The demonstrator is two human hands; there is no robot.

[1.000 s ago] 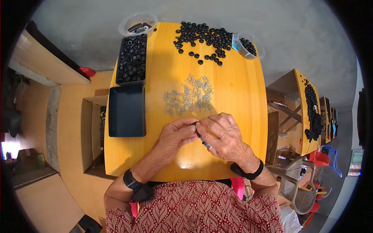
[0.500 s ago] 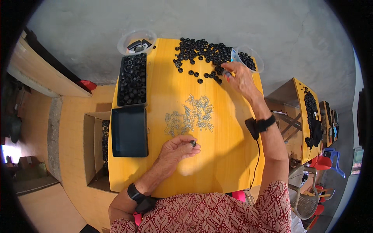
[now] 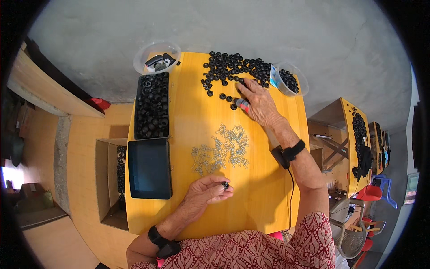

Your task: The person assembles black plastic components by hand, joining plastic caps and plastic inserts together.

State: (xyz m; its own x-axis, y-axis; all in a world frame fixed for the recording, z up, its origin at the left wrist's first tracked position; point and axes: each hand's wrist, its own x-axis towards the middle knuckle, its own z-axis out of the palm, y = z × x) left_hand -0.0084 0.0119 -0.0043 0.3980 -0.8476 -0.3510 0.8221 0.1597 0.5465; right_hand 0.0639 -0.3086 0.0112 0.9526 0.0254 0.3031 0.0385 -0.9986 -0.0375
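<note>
Working at a yellow wood tabletop (image 3: 192, 105), you have your hands well apart, each occupied. Your left hand (image 3: 200, 193), low and near the front edge, pinches a small black piece (image 3: 225, 184) between thumb and fingers, holding it out at the fingertips. Your right hand (image 3: 264, 106), reaching toward the far side, is closed around a grey-and-red tool (image 3: 242, 105) that juts out to its left, while its foremost fingertips meet the near edge of a spread of round black parts (image 3: 257, 67); whether they grip one, you cannot tell from this view. A scatter of small silvery bits (image 3: 237, 142) lies between your two hands, just beyond the left.

To your left, a dark box (image 3: 152, 107) heaped with more black parts stands end to end with a dark tray (image 3: 150, 168), a clear round bowl (image 3: 157, 58) of mixed items behind them. At the far right corner, a clear tub (image 3: 289, 80) of black parts sits beside a blue-and-white card (image 3: 273, 76). A grey wall (image 3: 215, 27) rises past the far edge. Beyond the tabletop on your right stand a side table (image 3: 354, 139) strewn with black pieces, a red chair (image 3: 370, 193), a blue stool (image 3: 386, 190) and a grey chair (image 3: 349, 231); on your left, an open carton (image 3: 105, 179) holds dark parts.
</note>
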